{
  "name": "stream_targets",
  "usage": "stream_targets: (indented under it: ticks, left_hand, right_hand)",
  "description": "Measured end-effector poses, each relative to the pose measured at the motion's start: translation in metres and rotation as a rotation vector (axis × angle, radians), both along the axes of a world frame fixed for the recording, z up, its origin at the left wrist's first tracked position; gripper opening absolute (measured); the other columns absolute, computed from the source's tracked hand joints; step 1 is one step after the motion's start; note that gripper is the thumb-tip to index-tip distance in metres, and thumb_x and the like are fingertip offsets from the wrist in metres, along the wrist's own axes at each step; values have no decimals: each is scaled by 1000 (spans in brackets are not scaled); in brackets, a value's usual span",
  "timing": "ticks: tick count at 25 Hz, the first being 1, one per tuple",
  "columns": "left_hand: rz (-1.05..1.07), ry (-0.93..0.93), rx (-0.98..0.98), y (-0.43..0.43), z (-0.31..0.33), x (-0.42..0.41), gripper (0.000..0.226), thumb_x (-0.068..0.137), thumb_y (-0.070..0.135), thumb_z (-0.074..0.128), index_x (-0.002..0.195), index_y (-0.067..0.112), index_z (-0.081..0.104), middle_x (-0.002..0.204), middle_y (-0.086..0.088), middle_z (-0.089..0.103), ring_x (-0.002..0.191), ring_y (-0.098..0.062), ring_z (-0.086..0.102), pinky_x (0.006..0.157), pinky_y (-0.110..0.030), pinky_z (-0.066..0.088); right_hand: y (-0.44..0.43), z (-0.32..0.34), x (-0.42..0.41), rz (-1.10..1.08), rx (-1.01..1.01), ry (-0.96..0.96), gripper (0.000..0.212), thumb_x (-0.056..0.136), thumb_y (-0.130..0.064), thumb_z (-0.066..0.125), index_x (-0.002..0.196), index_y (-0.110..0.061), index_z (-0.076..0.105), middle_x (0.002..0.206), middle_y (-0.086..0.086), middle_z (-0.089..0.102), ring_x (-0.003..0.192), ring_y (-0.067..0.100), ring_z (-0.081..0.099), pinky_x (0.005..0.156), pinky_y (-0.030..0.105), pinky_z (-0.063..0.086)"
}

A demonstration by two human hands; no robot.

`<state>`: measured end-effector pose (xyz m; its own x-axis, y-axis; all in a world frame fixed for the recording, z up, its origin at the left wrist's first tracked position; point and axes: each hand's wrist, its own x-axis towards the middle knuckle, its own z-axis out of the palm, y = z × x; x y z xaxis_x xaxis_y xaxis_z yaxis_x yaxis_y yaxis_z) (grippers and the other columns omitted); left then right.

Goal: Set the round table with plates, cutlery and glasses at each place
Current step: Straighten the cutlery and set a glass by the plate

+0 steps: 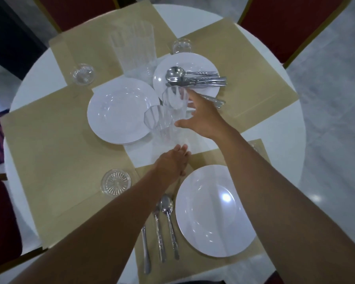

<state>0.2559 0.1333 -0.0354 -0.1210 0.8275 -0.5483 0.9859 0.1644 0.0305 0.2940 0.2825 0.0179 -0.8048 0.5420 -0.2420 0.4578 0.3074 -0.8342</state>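
Closest in, two forearms stretch out over the near place setting. A white plate [215,210] sits on its tan placemat [182,269], with a knife [146,249], fork [158,232] and spoon [168,214] lined up just left of it.

Further out, the left hand [171,163] has its fingers straight and relaxed. The fingertips are right at the foot of the nearer clear glass [159,121], but blur hides whether they touch it.

The right hand [203,117] is spread wide beside the second clear glass [175,99], thumb on the near side, fingers on the far side. I cannot tell whether it actually grips that glass.

Both glasses stand near the middle of the round white table [285,136], between the plate stack [121,111] on the left and the far plate [193,62]. That far plate carries the cutlery pile [199,79], handles pointing right, and a few more pieces poke out past the right hand's fingers.

Behind the stack rises a tall ribbed clear glass [133,44], blurred.

Three small glasses are out on the placemats:
- a back-left glass [83,74]
- a far glass [181,46] just beyond the far plate
- a left glass [115,182] seen from straight above

Red chairs [285,23] with gold frames ring the table.
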Motion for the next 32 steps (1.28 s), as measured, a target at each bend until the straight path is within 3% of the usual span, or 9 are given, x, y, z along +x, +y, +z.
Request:
stream_targets:
  ticks: [4,7,11,17,21,32]
  left_hand:
    - [116,-57,-22,4,12,1,66,102,30,51,157,18,16,165,-1,3,144,-25,28,107,-38,37]
    - [93,-22,-19,7,10,2,63,100,25,53,155,15,21,165,-4,5,143,-28,31,104,-41,40]
    - [43,32,-54,5,2,1,59,99,20,49,152,13,24,162,-8,12,138,-30,36,99,-42,43]
    - [-56,119,-42,6,-8,1,50,100,22,39,147,9,27,158,-12,19,133,-31,41,92,-40,44]
    - [-107,163,-47,8,-1,2,51,102,23,37,150,8,24,160,-12,17,134,-30,39,95,-39,43]
    - [-48,148,-42,5,-3,1,61,100,36,47,154,19,23,161,-5,17,132,-27,42,103,-36,43]
  right_hand:
    - [9,4,12,-57,-26,46,71,69,-21,93,131,-30,58,124,-11,62,98,4,65,88,25,55]
    - [17,16,49,-182,5,97,65,68,-29,93,124,-34,61,116,-14,68,94,3,69,85,23,58]
    - [28,28,118,-377,44,108,65,67,-32,93,125,-33,63,113,-15,72,95,10,72,86,33,61]
    - [30,24,195,-617,98,45,59,63,-42,93,113,-31,64,114,-14,71,90,6,74,87,41,61]
    - [19,14,212,-634,141,5,69,68,-37,92,129,-29,61,115,-11,70,92,2,72,86,30,61]
    - [-1,0,219,-644,161,2,69,71,-33,90,131,-27,57,117,-10,67,98,4,69,73,8,53]
